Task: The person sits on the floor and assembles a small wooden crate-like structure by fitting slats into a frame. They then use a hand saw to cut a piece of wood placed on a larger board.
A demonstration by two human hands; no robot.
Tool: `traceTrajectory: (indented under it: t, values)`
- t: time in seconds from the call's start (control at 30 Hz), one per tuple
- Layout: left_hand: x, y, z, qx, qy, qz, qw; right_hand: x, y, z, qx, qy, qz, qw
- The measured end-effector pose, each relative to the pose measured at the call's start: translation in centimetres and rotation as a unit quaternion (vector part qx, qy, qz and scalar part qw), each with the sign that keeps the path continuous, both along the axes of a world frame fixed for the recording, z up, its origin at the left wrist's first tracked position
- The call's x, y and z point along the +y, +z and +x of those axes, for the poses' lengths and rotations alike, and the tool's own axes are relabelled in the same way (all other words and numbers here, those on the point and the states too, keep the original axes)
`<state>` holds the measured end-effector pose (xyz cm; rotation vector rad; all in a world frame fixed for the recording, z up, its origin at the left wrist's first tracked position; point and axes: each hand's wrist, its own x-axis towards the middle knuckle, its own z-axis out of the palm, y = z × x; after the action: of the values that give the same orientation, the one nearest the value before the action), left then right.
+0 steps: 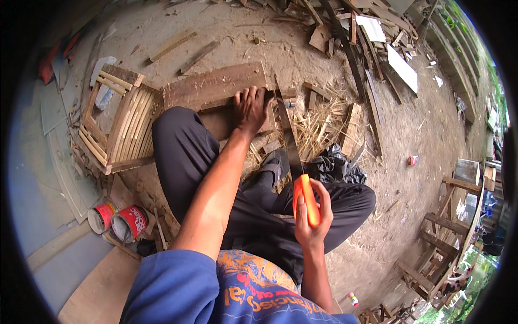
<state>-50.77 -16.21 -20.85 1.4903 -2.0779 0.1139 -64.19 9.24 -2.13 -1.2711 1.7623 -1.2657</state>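
Note:
My right hand (313, 216) is wrapped round the orange handle of a handsaw (290, 135). Its long, dark blade points away from me and crosses beside the right end of a wooden board (210, 86). On that end my left hand (252, 110) presses down, fingers curled over a thin wood strip (290, 93) whose tip sticks out past the blade. Much of the strip is hidden under the hand. Whether the saw's teeth touch the wood, I cannot tell.
A slatted wooden frame (127, 121) stands left of my knee. Two red cans (129, 224) sit lower left. Straw-like shavings (321, 121) and a black plastic bag (334, 164) lie beyond my right leg. Scrap wood (372, 59) piles up far right; a wooden rack (448, 232) stands at right.

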Motion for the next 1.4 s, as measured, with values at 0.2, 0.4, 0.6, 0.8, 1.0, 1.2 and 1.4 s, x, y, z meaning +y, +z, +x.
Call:
traceTrajectory:
  t: [0.2,0.4,0.6,0.8,1.0,1.2,1.4]
  values:
    - [0.0,0.3,0.2,0.002,0.015,0.050,0.999,-1.9,3.0,-0.3,-0.013,0.010,0.034,0.999]
    - [-0.4,0.3,0.0,-0.021,0.037,0.014,0.999,-1.8,3.4,-0.9,0.011,0.015,0.019,1.000]
    - [-0.4,0.1,0.2,-0.002,0.020,0.010,1.000,0.0,4.2,-1.1,-0.001,0.007,0.011,1.000]
    - [-0.4,0.7,-0.1,-0.015,-0.002,0.009,1.000,-4.6,-0.2,-1.1,0.048,0.005,-0.083,0.995]
    - [-0.6,0.8,-0.1,0.026,-0.001,0.017,1.000,-0.8,2.0,0.3,-0.111,-0.033,-0.131,0.985]
    - [-0.5,0.6,0.3,0.025,-0.005,-0.012,1.000,-0.8,1.3,-1.2,-0.153,-0.076,-0.063,0.983]
    - [1.9,1.3,1.6,0.041,-0.026,0.013,0.999,0.6,-0.4,-0.3,-0.088,-0.061,-0.127,0.986]
